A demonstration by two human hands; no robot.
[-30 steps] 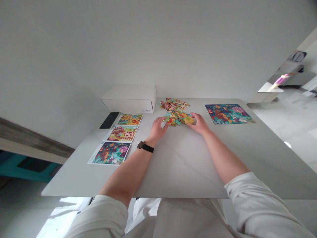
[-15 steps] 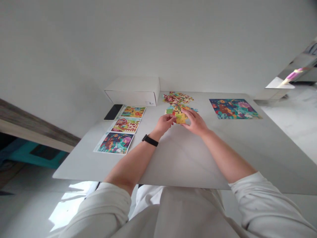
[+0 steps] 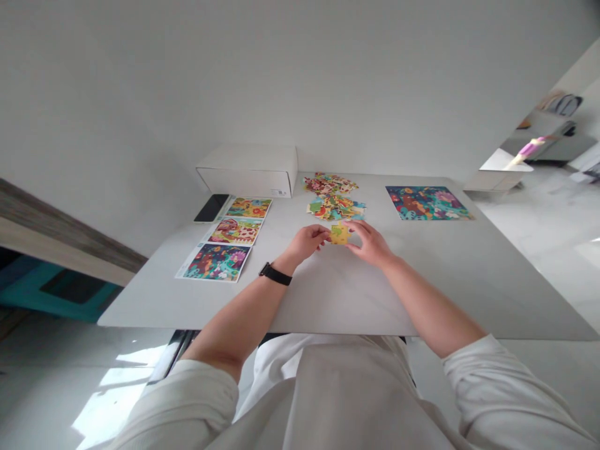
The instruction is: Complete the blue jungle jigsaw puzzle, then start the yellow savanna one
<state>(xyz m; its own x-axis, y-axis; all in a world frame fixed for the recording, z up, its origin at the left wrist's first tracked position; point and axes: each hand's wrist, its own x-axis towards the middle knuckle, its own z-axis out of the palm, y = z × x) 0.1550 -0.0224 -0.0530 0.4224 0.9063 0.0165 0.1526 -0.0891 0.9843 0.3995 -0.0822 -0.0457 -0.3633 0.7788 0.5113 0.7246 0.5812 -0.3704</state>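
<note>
Both my hands meet over the middle of the white table, pinching a yellow and green puzzle piece between them. My left hand, with a black watch on its wrist, grips the piece's left edge. My right hand holds its right edge with curled fingers. Just beyond the hands lies a heap of loose puzzle pieces, and a second heap lies farther back. A finished colourful puzzle lies flat at the far right.
Three picture cards lie in a row at the left, with a black phone beside them. A white box stands against the wall at the back. The table's near edge runs just in front of my body.
My hands have drawn back from the nearer heap toward me, bringing a yellow and green piece with them. The heap stays behind on the table.
</note>
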